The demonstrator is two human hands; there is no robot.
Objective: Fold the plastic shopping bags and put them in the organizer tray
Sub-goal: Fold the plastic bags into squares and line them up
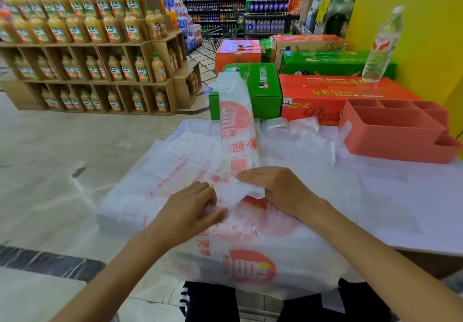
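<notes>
At the centre of the frame we hold a folded strip of white plastic bag (235, 131) with red print; it rises from our hands toward the upper middle. Our right hand (278, 188) grips its lower end, fingers curled over the crumpled plastic. Our left hand (190, 208) lies on the bag just beside it, fingers loosely bent, thumb pressing the film. Under both hands more printed bags (250, 251) lie spread over the white table (400, 208). At right, the coral organizer tray (395, 131) stands on the table, well apart from our hands, behind loose clear bags (298, 133). A water bottle (380, 45) stands on an orange carton (325, 96) at upper right.
</notes>
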